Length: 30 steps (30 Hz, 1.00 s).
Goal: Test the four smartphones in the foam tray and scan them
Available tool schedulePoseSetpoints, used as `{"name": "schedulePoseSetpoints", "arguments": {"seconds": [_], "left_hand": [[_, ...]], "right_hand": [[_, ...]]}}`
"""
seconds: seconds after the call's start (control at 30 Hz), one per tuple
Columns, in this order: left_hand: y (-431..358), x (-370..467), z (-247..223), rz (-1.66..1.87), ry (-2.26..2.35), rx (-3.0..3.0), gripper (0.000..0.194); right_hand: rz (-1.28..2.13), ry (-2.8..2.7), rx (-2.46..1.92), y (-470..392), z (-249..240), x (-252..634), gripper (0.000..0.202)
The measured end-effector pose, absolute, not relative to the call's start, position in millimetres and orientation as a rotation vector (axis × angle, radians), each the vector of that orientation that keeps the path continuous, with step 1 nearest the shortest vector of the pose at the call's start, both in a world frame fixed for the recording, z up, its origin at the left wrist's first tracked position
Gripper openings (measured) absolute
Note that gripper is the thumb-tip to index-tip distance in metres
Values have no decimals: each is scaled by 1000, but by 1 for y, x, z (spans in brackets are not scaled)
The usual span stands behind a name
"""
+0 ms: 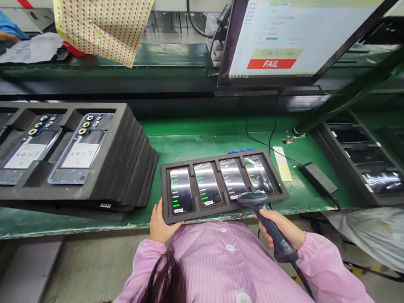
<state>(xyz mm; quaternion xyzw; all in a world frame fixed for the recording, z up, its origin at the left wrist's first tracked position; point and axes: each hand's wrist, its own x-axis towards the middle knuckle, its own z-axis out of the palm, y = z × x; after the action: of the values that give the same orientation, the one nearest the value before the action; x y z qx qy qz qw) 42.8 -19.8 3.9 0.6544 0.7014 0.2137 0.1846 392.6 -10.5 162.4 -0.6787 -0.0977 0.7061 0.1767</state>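
Observation:
My right hand (283, 228) is wrapped round the handle of a dark barcode scanner (272, 230). The scanner's head hangs over the front edge of a black foam tray (224, 209), close to the third phone (234, 177) from the left. With its thumb along the front edge, my left hand (162, 222) grips the tray's near left corner. Several phones lie screen up in the tray's slots. The leftmost phone (181, 191) and the phone beside it (207, 184) show green and white lines of text on lit screens, with a white label near the bottom.
At the left rises a stack of foam trays (129, 155) holding phones with their backs up. A monitor (293, 38) above shows a red FAIL bar. Further right lie a power adapter (317, 178), a yellow strip (282, 164) and another phone tray (357, 153). A dotted sticker sheet (100, 17) hangs upper left.

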Motion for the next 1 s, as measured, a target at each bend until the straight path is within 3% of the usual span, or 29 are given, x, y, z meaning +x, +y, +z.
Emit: {"name": "schedulePoseSetpoints", "arguments": {"seconds": [0.5,1.0], "left_hand": [[-21,34,-24,678,1989,1796,100],[-20,40,-13,723,1969,1825,99]], "right_hand": [[1905,-243,-1833,-10,152,385,26],[1890,-166,-1631,14,166,338,26]]}}
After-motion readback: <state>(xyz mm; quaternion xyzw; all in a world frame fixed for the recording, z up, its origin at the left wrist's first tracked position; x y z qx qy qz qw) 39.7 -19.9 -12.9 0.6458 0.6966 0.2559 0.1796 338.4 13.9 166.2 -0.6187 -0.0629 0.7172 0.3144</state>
